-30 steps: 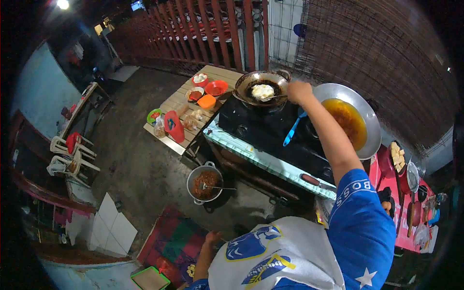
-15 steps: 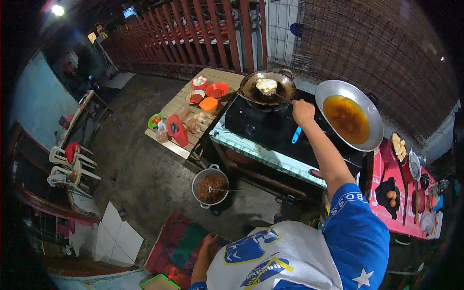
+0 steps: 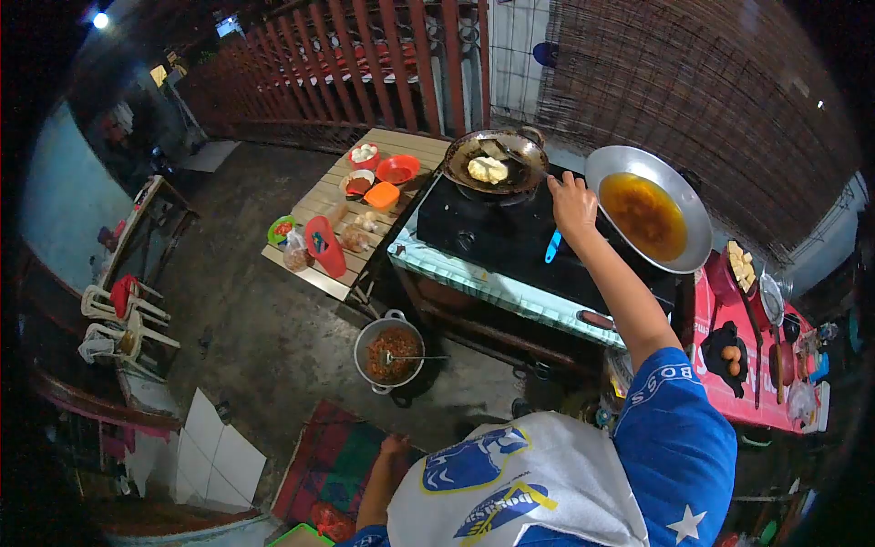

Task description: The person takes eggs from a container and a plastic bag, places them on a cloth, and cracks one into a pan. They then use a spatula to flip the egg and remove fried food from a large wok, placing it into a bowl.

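Observation:
My right hand is closed on the handle of a metal spatula that reaches into a dark wok on the stove. Its blade is at the far side of the pan, just beyond a fried egg in the oil. Beside my hand, a wide silver wok holds brownish-orange liquid. A blue-handled utensil lies on the black stove top. My left hand hangs low at my side, above a patterned mat; its fingers are too small and dim to make out.
To the left, a slatted table carries bowls, bags and a red container. On the floor stands a pot of reddish food with a ladle in it. A pink-covered table on the right bears eggs and utensils.
The egg has left the spatula blade and now lies in the wok. The blade has shifted to the far side of the pan. My left hand stays low.

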Motion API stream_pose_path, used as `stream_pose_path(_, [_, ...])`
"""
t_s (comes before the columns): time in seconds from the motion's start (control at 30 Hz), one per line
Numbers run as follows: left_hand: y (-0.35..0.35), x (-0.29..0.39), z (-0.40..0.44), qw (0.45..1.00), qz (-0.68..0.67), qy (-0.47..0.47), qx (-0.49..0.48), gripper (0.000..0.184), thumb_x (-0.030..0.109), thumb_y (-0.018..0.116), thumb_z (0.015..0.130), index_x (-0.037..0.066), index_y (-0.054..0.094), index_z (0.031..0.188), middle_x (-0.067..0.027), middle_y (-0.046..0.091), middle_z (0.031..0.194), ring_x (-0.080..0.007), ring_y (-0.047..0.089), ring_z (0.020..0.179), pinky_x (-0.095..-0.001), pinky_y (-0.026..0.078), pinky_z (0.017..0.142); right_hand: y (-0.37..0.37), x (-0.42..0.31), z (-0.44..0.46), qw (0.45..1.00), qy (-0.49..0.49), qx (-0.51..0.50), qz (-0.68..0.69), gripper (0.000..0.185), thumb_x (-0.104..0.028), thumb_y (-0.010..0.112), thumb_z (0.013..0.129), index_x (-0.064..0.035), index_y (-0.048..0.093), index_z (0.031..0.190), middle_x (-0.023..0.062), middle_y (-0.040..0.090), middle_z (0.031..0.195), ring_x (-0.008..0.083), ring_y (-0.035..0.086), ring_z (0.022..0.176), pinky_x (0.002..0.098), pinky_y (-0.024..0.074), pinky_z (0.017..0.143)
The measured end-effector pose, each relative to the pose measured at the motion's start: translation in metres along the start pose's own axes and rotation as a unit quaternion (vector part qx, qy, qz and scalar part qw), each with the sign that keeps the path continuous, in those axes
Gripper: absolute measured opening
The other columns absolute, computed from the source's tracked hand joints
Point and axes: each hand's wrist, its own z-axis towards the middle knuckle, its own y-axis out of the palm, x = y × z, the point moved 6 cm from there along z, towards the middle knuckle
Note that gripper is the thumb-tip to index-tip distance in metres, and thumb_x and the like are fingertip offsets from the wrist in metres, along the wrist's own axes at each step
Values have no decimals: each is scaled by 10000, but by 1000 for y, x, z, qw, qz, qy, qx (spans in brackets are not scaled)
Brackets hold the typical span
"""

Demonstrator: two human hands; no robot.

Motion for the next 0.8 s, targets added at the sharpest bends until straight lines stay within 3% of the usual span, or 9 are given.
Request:
stream_pose_path(0.13, [-35,38,-21,1000,0,-3,-26,381,414,428,805,116,608,959,-130,584,983,-312,534,948,-400,416,795,3,0,7,1000,15,-8,2,301,-128,445,776,-170,546,1056,74,511,938,228,517,869,353,460,651])
stream_pose_path(0.2, [-51,49,-34,994,-60,-66,-55,381,401,423,810,109,588,992,-135,573,1008,-309,531,959,-397,415,795,11,-2,10,1000,16,-6,0,301,-128,444,776,-168,546,1056,83,510,951,236,515,879,354,460,649])
stream_pose_path(0.43, [-35,33,-31,996,-69,-61,-18,398,408,439,805,107,564,1035,-143,570,1016,-295,530,970,-381,405,818,59,-17,6,998,28,-51,-10,336,-140,456,775,-166,503,1107,77,446,1012,232,452,938,342,443,684])
stream_pose_path(0.6, [-22,20,-22,994,-34,-88,-61,442,423,489,773,71,565,1030,-152,570,1016,-295,534,964,-377,410,818,86,-27,-9,995,38,-93,22,374,-138,465,773,-153,473,1146,72,410,1042,237,414,962,355,418,718])
stream_pose_path(0.77, [-40,50,-29,996,-5,-57,-67,419,409,491,768,73,570,1006,-158,579,987,-310,550,927,-397,428,789,89,-28,-25,988,50,-137,56,412,-104,448,775,-129,431,1186,88,397,1066,251,411,971,333,418,736])
stream_pose_path(0.8, [-36,50,-23,998,-4,-32,-54,420,413,483,768,72,571,996,-164,581,974,-322,553,915,-409,432,778,91,-27,-25,990,56,-103,81,441,-124,517,736,-117,435,1170,97,407,1049,253,425,962,340,418,724])
